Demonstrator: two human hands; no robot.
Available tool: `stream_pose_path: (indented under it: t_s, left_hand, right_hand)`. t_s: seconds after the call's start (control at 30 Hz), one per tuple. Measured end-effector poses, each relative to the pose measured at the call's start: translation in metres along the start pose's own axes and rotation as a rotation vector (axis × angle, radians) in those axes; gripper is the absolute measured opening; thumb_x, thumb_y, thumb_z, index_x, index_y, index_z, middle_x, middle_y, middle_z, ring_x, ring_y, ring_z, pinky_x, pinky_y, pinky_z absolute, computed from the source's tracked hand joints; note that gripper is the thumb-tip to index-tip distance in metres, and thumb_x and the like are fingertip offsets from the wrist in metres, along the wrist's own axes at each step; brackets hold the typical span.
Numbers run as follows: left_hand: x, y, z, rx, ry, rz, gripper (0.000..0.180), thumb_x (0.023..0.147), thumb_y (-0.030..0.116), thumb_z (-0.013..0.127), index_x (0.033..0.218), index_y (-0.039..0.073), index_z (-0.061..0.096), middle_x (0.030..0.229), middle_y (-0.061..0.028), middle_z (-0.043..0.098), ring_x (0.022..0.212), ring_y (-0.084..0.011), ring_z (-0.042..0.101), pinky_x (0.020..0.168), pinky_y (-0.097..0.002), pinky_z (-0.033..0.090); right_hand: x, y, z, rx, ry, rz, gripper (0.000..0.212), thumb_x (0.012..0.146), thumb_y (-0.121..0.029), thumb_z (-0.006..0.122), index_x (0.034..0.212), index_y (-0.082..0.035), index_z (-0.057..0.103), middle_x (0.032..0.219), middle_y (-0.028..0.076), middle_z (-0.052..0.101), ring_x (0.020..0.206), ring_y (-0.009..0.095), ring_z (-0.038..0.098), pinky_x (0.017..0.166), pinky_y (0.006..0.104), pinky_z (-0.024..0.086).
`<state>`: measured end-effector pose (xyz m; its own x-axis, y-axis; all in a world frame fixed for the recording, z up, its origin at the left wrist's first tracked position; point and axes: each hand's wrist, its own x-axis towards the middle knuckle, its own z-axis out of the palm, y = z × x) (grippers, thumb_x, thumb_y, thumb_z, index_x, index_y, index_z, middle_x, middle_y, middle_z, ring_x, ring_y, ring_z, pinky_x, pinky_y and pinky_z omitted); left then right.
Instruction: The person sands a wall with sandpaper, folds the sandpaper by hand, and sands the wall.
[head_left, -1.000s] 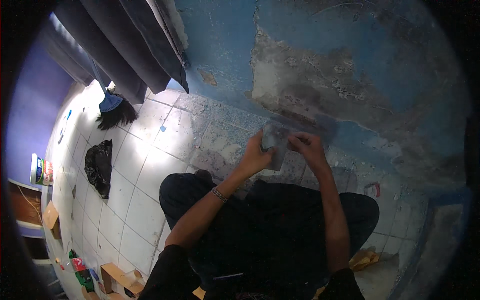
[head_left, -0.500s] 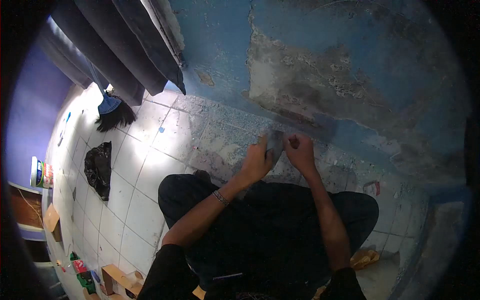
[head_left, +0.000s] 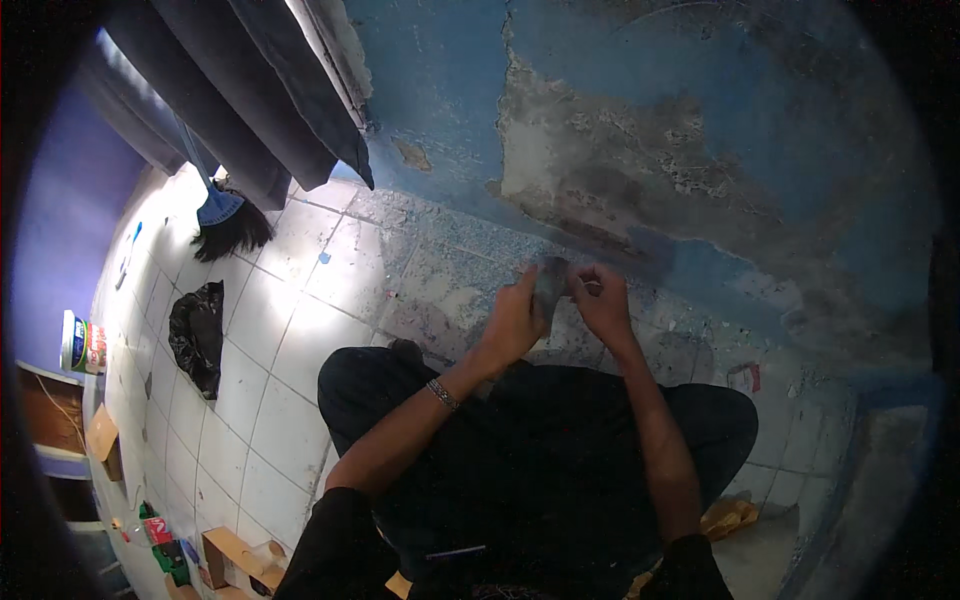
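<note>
In front of my crossed legs, my left hand [head_left: 515, 318] grips a flat dark-grey piece [head_left: 549, 284], thin and sheet-like; its exact kind is unclear. Close against the right edge of that piece is my right hand [head_left: 604, 308], its thumb and forefinger pinched together there and the other fingers curled. Both hands are above the tiled floor [head_left: 283, 418], where pale and bluish crumbs [head_left: 455, 270] lie thick along the wall's foot. Just beyond rises the blue wall [head_left: 430, 80], with a large peeled patch [head_left: 590, 140] of bare grey plaster.
At the left, a blue broom [head_left: 220, 208] with black bristles stands under a dark curtain [head_left: 235, 90]. A crumpled black plastic bag [head_left: 197, 340] lies on the tiles. A tub [head_left: 82, 342], an open cardboard box [head_left: 238, 558] and a clear bottle [head_left: 150, 530] are farther left.
The grey piece has turned a little between my hands and looks more upright and bent. My right fingers have shifted slightly up along its edge; my arms stay nearly still.
</note>
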<state>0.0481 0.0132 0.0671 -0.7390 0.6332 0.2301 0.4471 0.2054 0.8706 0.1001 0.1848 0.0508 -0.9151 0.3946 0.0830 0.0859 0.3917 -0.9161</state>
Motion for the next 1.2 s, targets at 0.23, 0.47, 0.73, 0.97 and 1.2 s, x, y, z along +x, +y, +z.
stream_pose_path:
  t_s: [0.23,0.47,0.73,0.97,1.2]
  left_hand:
    - [0.004,-0.02,0.002,-0.002,0.188,0.053,0.049,0.08,-0.001,0.057,0.125,-0.015,0.044,0.074,-0.0295,0.062,0.065,-0.0444,0.063,0.058,-0.0483,0.049]
    - [0.001,-0.02,0.007,0.192,0.186,0.12,0.05,0.08,0.001,0.058,0.127,-0.013,0.045,0.078,-0.0289,0.063,0.07,-0.0463,0.062,0.072,-0.0519,0.047]
    - [0.0,0.004,0.0,0.241,-0.093,0.017,0.066,0.075,-0.007,0.057,0.138,-0.006,0.036,0.097,-0.0297,0.062,0.083,-0.0468,0.062,0.071,-0.0528,0.05]
    - [-0.003,0.006,0.0,0.375,-0.16,0.08,0.076,0.073,-0.006,0.06,0.142,-0.003,0.029,0.101,-0.0271,0.063,0.084,-0.0458,0.064,0.07,-0.0519,0.052]
    - [-0.011,0.001,0.013,0.504,-0.146,0.062,0.081,0.079,0.004,0.065,0.145,-0.008,0.019,0.111,-0.0337,0.057,0.082,-0.0467,0.065,0.066,-0.05,0.055]
  right_hand:
    - [0.003,0.005,0.002,0.095,-0.061,-0.014,0.013,0.091,-0.006,0.063,0.099,0.004,0.059,0.091,0.011,0.065,0.083,0.019,0.069,0.071,0.0325,0.059]
    - [0.003,0.003,-0.001,0.064,-0.093,0.0,0.009,0.091,-0.004,0.063,0.095,0.003,0.059,0.088,0.012,0.065,0.078,0.019,0.069,0.067,0.0324,0.058]
    - [0.007,0.021,0.001,-0.018,-0.036,-0.032,0.011,0.089,-0.004,0.065,0.09,0.005,0.06,0.086,0.012,0.064,0.075,0.021,0.069,0.065,0.0314,0.058]
    - [-0.001,0.0,0.005,0.013,0.003,0.138,0.012,0.086,-0.006,0.068,0.087,0.004,0.062,0.084,0.013,0.065,0.07,0.021,0.068,0.064,0.0312,0.057]
    - [-0.007,0.016,0.018,-0.13,0.062,0.043,0.022,0.078,-0.017,0.072,0.083,0.001,0.061,0.083,0.016,0.064,0.079,0.029,0.064,0.071,0.0421,0.05]
